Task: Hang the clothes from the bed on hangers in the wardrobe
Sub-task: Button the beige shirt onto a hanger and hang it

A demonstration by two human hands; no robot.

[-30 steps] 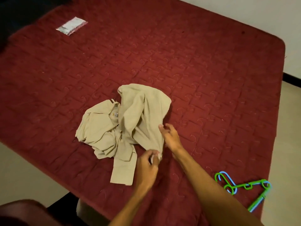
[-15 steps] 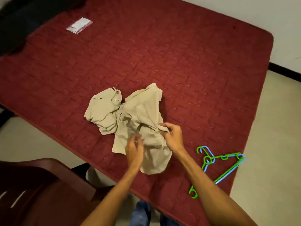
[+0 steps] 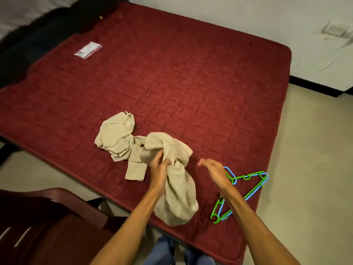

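Our left hand (image 3: 160, 170) grips the bunched beige shirt (image 3: 177, 197) at the six-o'clock edge of the bed (image 3: 191, 83). Our right hand (image 3: 214, 170) hovers empty, fingers loose, by the hangers (image 3: 248, 177) at four o'clock. Held one-handed, the crumpled cloth could slip floorward, or its trailing half at ten o'clock could tangle.

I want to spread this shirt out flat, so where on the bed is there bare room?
The middle and far right of the bed, between the shirt, the packet and the wall, lie bare. The near edge is crowded: left hand gripping the shirt, right hand, hangers.
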